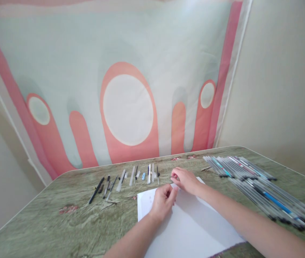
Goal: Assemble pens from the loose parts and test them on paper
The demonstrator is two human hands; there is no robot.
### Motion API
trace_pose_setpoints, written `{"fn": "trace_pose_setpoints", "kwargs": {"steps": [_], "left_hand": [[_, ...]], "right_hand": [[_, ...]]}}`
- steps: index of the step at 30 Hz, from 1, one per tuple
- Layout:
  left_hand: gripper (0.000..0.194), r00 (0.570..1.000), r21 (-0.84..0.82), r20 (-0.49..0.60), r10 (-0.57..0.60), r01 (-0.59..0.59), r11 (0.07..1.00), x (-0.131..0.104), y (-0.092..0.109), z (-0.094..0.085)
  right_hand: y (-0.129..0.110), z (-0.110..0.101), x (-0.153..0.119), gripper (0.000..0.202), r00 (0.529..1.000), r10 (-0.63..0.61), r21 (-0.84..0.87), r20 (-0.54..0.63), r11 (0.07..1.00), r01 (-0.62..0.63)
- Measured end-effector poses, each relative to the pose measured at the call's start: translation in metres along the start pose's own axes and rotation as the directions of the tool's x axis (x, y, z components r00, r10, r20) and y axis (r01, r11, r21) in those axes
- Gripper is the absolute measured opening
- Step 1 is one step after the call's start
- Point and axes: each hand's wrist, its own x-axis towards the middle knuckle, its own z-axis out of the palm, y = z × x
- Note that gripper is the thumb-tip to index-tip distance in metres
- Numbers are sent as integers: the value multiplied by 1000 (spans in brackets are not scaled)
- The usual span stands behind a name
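Head view showed pens grouped, pen parts apparently unassembled, left hand and right hand curled, whether either grip clamped anything unclear.

A pale green printed backdrop edged in pink hangs with a coral arch and large white oval at its center, smaller coral columns on either side. A beige wall stands to the backdrop's right; before the backdrop sits a wood-grain table with reddish patches.
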Motion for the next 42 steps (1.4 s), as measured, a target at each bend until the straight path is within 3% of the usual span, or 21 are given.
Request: {"fn": "trace_pose_setpoints", "kwargs": {"steps": [4,8,13,17,20,22,27,33,42], "left_hand": [[41,999,50,-1,41,-41,998,-1,-2,0],[39,999,70,12,53,-54,996,-2,-5,0],[37,997,109,17,79,-81,991,-3,-6,2],[32,994,237,-73,83,-64,970,2,-8,-2],[16,981,422,-175,89,-7,907,11,-12,-18],[6,974,536,-178,137,-21,844,16,-15,-32],[17,972,761,-158,174,7,649,21,-19,-55],[15,989,844,-116,93,49,534,19,-19,-54],[27,992,890,-69,108,12,456,19,-17,-53]], "right_hand": [[-20,20,28,8,1000,-13,42,19,999,12],[-25,36,47,8,999,32,85,-8,996,-31],[-21,48,54,14,996,77,136,-45,988,-70],[-15,51,50,15,995,81,156,-63,985,-70],[-10,49,42,17,992,86,155,-88,985,-72],[-8,47,36,18,990,87,148,-110,986,-70],[-2,43,26,18,987,68,123,-146,991,-50],[3,46,23,16,983,29,91,-181,996,-13],[-2,49,19,15,977,-50,51,-205,997,62]]}}
